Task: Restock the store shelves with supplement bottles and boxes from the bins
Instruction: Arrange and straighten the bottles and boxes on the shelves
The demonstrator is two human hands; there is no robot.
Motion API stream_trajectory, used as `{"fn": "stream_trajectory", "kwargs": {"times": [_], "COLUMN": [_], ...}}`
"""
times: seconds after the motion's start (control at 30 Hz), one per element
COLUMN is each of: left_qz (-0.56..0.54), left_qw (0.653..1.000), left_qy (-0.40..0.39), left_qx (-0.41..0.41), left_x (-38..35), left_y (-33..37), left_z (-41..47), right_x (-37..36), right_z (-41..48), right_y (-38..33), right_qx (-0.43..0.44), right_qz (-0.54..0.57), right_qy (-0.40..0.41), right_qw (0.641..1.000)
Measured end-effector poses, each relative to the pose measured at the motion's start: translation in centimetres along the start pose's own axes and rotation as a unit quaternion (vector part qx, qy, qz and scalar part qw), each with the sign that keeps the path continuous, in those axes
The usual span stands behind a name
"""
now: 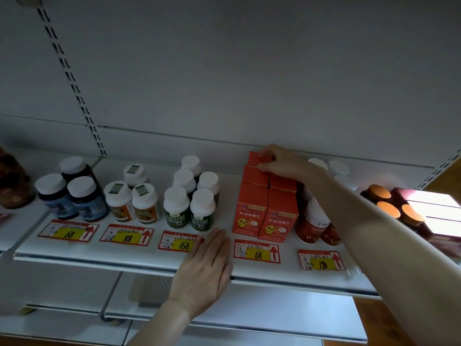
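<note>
**Item in hand:** fingers (268,153) of the right hand (287,164) are curled and clamped on the top of the rear orange box (254,158). The box sits at the back of the shelf (228,196), close to the rear panel.

**Left hand** (207,265): fingers straight and together, palm flat on the shelf's front edge, holding nothing. It partly covers the "168" price tag (178,242).

**Step, as judged:** seating this box behind the left file of orange boxes (249,211).

**Method:**
- Set it upright, printed face forward, flush against the box ahead and square with the neighbouring file.
- Release only when the base sits flat.
- Draw the forearm back high, because it crosses over the red-label bottles (311,221) and a brush could topple one.

**Counts on this shelf:**
- Orange boxes: five seen, in two files. A sixth may lie hidden under the hand.
- Blue-label bottles (84,198): three.
- Sealed-cap bottles (118,201): three.
- Green-label bottles (175,207): five.
- Red-label bottles: two at the front and about three white caps behind. The arm hides part of the group, so the total is uncertain.
- Orange-capped bottles (388,209): three.
- Price tags: five.
- Dark boxes (429,208), far right: glare prevents a count.
- Brown jar (12,181), far left: one, cut off by the frame edge.
</note>
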State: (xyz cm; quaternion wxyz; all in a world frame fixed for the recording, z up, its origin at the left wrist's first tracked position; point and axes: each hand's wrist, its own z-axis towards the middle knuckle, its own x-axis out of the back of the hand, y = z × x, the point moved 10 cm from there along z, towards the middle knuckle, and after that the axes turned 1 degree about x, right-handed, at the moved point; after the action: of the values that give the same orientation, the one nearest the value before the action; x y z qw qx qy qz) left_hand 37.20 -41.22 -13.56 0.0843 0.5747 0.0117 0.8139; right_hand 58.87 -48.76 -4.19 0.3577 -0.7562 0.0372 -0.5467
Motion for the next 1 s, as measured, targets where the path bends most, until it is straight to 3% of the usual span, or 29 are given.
{"fn": "stream_trajectory", "kwargs": {"times": [0.1,0.2,0.37,0.7,1.0], "left_qz": [-0.004,-0.028,-0.064,-0.052,0.0], "left_qw": [1.0,0.999,0.989,0.988,0.986], "left_qy": [0.006,0.037,0.119,0.143,0.146], "left_qx": [-0.006,-0.021,-0.054,-0.022,0.077], "left_x": [0.1,1.1,4.8,12.0,19.9], "left_y": [0.0,0.2,0.9,-5.7,-19.0], "left_z": [0.0,-0.2,-1.8,-8.8,-25.6], "right_x": [0.4,1.4,1.3,-8.8,-23.3], "right_z": [-0.5,-1.1,-2.8,-5.2,-9.6], "right_y": [-0.3,-1.6,-6.5,-22.2,-40.2], "right_qx": [0.002,0.027,0.108,0.234,0.301], "right_qz": [-0.024,-0.069,-0.029,0.0,-0.022], "right_qy": [0.032,0.117,0.212,0.145,0.102], "right_qw": [0.999,0.99,0.971,0.962,0.948]}}
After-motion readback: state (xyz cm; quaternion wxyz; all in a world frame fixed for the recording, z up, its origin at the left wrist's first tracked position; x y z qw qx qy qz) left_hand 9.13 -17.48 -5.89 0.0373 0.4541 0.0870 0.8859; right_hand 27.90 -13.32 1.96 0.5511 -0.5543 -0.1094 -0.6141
